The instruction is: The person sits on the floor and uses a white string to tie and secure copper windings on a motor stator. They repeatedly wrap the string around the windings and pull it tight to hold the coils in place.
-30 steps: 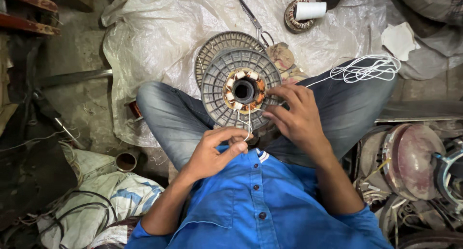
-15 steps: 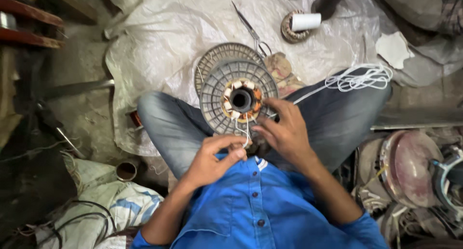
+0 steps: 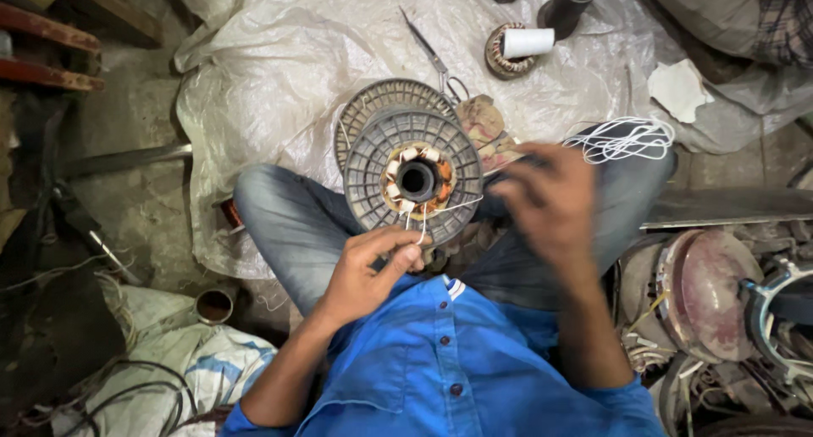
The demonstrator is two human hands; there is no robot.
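A grey ribbed motor housing (image 3: 413, 176) rests on the person's lap, its round face and central bore turned straight up toward the camera, copper-wound stator visible inside. The left hand (image 3: 366, 272) pinches thin white string (image 3: 421, 227) just below the housing's near rim. The right hand (image 3: 552, 201) is motion-blurred; whether it grips anything cannot be told. A loose string bundle (image 3: 622, 138) lies on the right knee.

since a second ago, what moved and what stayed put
The right hand left the grey finned motor and swung out to the right, blurred, apparently drawing a white thread with it. The left hand still pinches the strands below the motor, which stays on the lap.
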